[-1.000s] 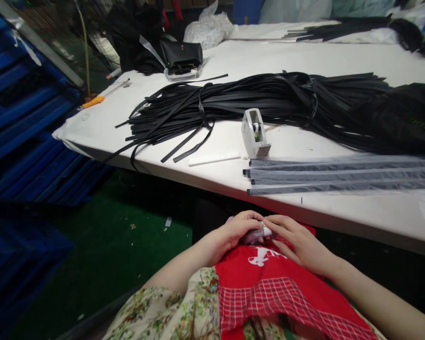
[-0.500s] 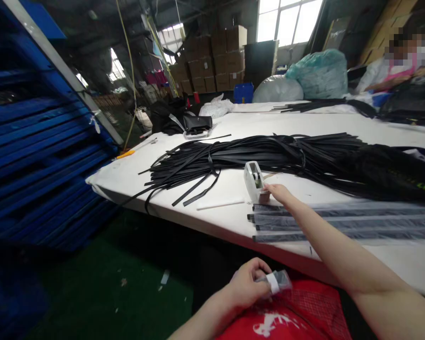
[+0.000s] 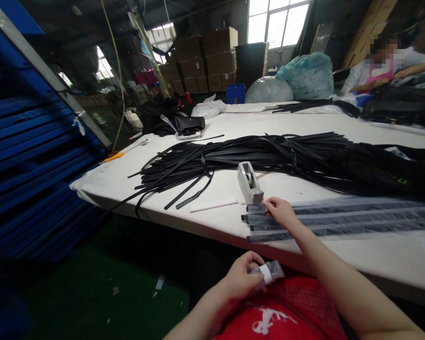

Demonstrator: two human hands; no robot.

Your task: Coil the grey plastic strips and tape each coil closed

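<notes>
My left hand (image 3: 246,274), low in front of the red apron, is closed round one end of a black strip in a clear plastic sleeve (image 3: 276,269) with a white band about it; the rest is hidden behind my hand and forearm. Just off the front end of the white tape dispenser (image 3: 247,186), my right hand (image 3: 279,211) pinches thumb and forefinger together. Between the fingertips and the dispenser the clear tape barely shows. Beneath that hand, several plastic-sleeved black strips (image 3: 326,219) lie side by side along the table edge.
A long tied bundle of black straps (image 3: 241,153) crosses the white table (image 3: 156,215). A thin white stick (image 3: 214,207) lies left of the dispenser. Farther back are a black bag (image 3: 189,125) and plastic sacks (image 3: 306,78). Blue racks (image 3: 31,156) stand left; another person works at the far right.
My right hand has moved from the dispenser's front end down towards me, its fingers pinched. My left hand keeps its hold on the sleeved strip. The view has shifted slightly to the right.
</notes>
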